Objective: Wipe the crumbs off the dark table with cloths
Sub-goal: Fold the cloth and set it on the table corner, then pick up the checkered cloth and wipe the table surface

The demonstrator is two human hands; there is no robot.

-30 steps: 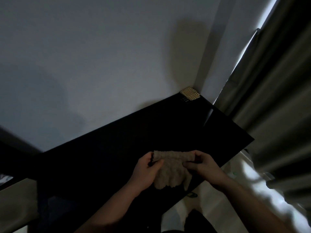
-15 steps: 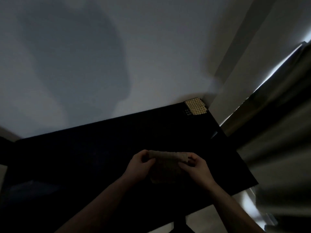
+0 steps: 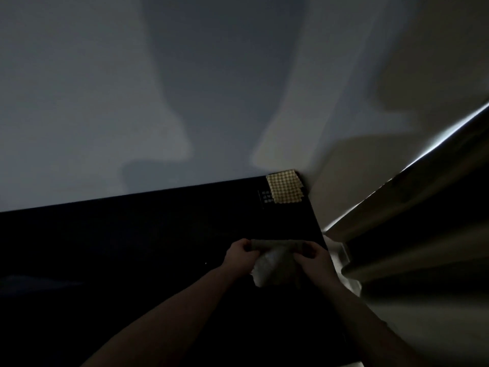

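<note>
since a moment ago the bench's far edge has levelled in view and the checkered cloth (image 3: pixel 285 187) sits larger at its far right corner. left hand (image 3: pixel 239 254) and right hand (image 3: pixel 311 258) each pinch an end of a pale cloth (image 3: pixel 275 260) above the dark bench (image 3: pixel 132 247). grey wall (image 3: pixel 105 88) behind, curtains (image 3: pixel 423 234) to the right.

Both forearms reach forward and come close together. The left hand (image 3: pixel 239 254) and the right hand (image 3: pixel 312 256) are side by side, fingers curled, each pinching one end of the cloth (image 3: pixel 275 258) between them.
</note>
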